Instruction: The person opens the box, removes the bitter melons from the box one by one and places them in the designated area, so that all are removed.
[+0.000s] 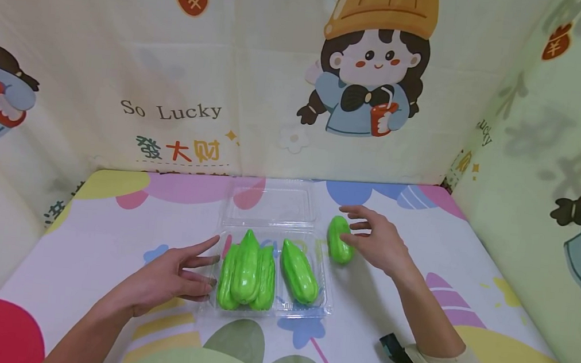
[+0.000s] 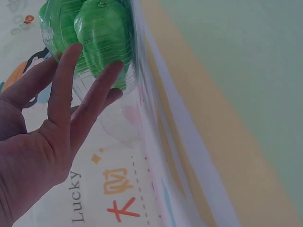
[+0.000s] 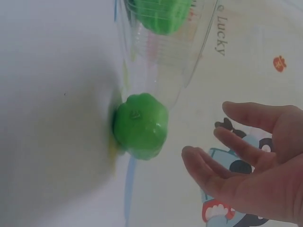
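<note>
A clear plastic clamshell box [image 1: 328, 310] lies on the table with its lid [image 1: 273, 206] folded back. Three glossy green cucumber-like vegetables [image 1: 246, 273] are bunched in its left half, one lying over the others. A single green vegetable [image 1: 300, 272] lies tilted in the right half. Spread, fairly straight fingers of my left hand [image 1: 173, 278] touch the box's left wall, seen also in the left wrist view. Just right of the box lies a loose green vegetable [image 1: 337, 243]. My right hand [image 1: 380, 244] hovers beside it, fingers parted; the right wrist view shows a gap between them.
A cloth with coloured shapes covers the table [image 1: 371, 327]. Behind it hangs a printed curtain [image 1: 267, 87] with cartoon figures and lettering, and similar cloth closes off the left and right sides. A dark device [image 1: 396, 349] sits at my right sleeve.
</note>
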The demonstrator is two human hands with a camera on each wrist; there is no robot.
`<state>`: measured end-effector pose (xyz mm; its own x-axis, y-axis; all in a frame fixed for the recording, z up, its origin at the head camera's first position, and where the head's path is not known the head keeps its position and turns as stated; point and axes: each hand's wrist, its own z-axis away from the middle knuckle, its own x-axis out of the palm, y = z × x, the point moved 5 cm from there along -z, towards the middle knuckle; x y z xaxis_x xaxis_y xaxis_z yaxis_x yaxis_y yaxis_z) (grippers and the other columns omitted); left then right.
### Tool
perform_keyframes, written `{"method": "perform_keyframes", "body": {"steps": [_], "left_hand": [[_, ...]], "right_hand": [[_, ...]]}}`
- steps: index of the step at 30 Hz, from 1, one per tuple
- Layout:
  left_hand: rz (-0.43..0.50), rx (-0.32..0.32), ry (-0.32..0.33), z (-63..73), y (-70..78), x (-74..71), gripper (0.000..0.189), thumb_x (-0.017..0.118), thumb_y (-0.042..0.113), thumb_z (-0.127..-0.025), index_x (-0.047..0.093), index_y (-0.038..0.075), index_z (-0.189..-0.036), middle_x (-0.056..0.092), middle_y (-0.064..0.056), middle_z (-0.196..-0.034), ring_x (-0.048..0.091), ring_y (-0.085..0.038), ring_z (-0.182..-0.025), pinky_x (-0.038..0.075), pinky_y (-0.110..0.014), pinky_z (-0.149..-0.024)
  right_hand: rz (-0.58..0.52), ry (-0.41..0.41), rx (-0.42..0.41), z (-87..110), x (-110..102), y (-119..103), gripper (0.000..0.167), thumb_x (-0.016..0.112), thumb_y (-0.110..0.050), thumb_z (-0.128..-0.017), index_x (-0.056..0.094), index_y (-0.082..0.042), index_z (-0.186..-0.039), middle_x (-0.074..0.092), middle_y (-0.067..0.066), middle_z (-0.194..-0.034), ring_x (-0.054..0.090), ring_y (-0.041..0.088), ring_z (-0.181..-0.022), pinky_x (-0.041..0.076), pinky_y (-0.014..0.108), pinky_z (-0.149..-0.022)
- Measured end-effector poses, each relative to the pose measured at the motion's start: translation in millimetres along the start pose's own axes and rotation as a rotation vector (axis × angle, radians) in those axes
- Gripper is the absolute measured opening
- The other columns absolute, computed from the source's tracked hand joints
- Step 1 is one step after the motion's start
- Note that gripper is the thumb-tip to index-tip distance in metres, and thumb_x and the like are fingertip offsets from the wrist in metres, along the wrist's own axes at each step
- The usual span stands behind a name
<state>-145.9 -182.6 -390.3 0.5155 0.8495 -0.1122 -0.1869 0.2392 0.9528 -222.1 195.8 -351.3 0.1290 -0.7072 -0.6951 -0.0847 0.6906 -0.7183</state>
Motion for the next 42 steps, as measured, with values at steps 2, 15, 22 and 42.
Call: {"method": "perform_keyframes", "body": {"steps": [2, 15, 22, 42], "left_hand": [[-0.001, -0.002, 0.001, 0.0, -0.1, -0.2, 0.100, 0.078, 0.008, -0.092, 0.015, 0.016, -0.169, 0.029, -0.036, -0.163, 0.071, -0.033, -0.115, 0.064, -0.039, -0.091], [-0.003, 0.004, 0.004, 0.4, 0.1, 0.3, 0.099, 0.079, 0.007, -0.092, 0.016, 0.016, -0.168, 0.030, -0.035, -0.163, 0.071, -0.033, -0.114, 0.064, -0.039, -0.091], [-0.007, 0.008, 0.004, 0.9, 0.3, 0.8, 0.099, 0.078, 0.007, -0.092, 0.015, 0.015, -0.168, 0.029, -0.035, -0.163, 0.072, -0.034, -0.112, 0.064, -0.039, -0.090], [-0.003, 0.004, 0.002, 0.1, -0.4, 1.5, 0.099, 0.078, 0.007, -0.093, 0.015, 0.015, -0.169, 0.029, -0.036, -0.163, 0.071, -0.032, -0.115, 0.063, -0.039, -0.091]], "right_hand": [[-0.023, 0.006, -0.016, 0.6, 1.1, -2.1, 0.052, 0.074, -0.020, -0.096, 0.060, -0.023, -0.146, 0.060, 0.015, -0.146, 0.063, 0.036, -0.128, 0.061, 0.050, -0.093], [-0.134, -0.021, -0.077, 9.9, 13.1, -21.5, 0.049, 0.074, -0.010, -0.094, 0.063, -0.020, -0.141, 0.063, 0.013, -0.139, 0.066, 0.038, -0.124, 0.064, 0.043, -0.091], [-0.136, -0.044, -0.104, 17.9, 22.8, -34.4, 0.051, 0.077, -0.010, -0.092, 0.064, -0.020, -0.141, 0.065, 0.009, -0.134, 0.069, 0.033, -0.119, 0.063, 0.041, -0.093], [-0.131, -0.167, -0.249, 38.5, 57.5, -55.9, 0.052, 0.079, -0.003, -0.089, 0.065, -0.017, -0.138, 0.062, 0.006, -0.140, 0.067, 0.033, -0.118, 0.061, 0.043, -0.099]]}}
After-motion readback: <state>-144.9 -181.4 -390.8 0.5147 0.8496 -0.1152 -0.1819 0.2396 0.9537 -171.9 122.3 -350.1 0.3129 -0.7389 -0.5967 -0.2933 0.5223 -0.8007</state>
